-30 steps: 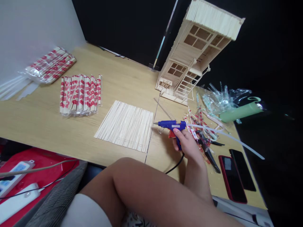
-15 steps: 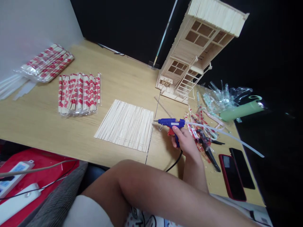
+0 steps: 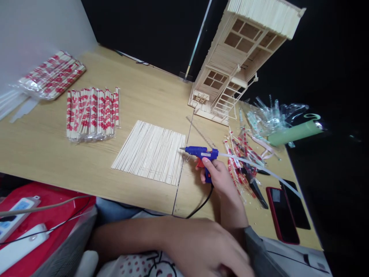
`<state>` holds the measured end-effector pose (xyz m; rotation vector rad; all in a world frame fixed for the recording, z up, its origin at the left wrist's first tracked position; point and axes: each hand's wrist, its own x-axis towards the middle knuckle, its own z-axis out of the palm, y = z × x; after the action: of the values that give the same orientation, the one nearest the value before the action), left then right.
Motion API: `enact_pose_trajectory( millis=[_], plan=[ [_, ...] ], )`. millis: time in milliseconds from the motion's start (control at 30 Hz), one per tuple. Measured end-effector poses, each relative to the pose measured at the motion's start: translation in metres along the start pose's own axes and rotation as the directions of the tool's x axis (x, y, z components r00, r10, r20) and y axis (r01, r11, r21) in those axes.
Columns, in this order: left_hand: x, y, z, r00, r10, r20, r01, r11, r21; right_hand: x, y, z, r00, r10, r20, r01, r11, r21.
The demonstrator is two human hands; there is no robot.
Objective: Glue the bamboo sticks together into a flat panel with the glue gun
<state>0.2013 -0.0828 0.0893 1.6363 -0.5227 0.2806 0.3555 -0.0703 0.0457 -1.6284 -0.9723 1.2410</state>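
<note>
Glue gun (image 3: 204,154): blue body, pale label on side, orange-red trigger (image 3: 200,163), black cord (image 3: 205,201) leaving the handle's base. Held upright, metal nozzle (image 3: 182,149) pointing left. Translucent glue stick (image 3: 245,160) projected far from the rear, sagging to the right. Stick panel (image 3: 151,154): pale, slender sticks side by side, flat on the tabletop (image 3: 150,88), ends slightly uneven. Nozzle tip at panel's right edge; contact not discernible.
</note>
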Motion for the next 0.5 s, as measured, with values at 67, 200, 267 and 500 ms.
enact_pose_trajectory(
  millis=[67, 200, 267, 500],
  plan=[
    [-0.042, 0.009, 0.0, 0.958, -0.088, -0.273, 0.11, 0.992, 0.069, -0.001, 0.0, 0.001, 1.0, -0.004, -0.005, 0.003, 1.0, -0.022],
    [-0.126, 0.03, -0.002, 0.624, -0.127, -0.771, 0.499, 0.824, 0.268, 0.001, 0.003, 0.002, 0.999, -0.013, -0.03, 0.01, 0.997, -0.082],
    [-0.165, 0.033, -0.007, 0.32, 0.01, -0.947, 0.731, 0.633, 0.253, 0.002, 0.005, 0.002, 0.999, -0.013, -0.045, 0.009, 0.996, -0.089],
    [-0.245, 0.033, -0.035, -0.027, 0.325, -0.945, 0.996, 0.087, 0.002, 0.004, 0.012, 0.005, 0.992, -0.016, -0.126, -0.009, 0.982, -0.189]
  ],
)
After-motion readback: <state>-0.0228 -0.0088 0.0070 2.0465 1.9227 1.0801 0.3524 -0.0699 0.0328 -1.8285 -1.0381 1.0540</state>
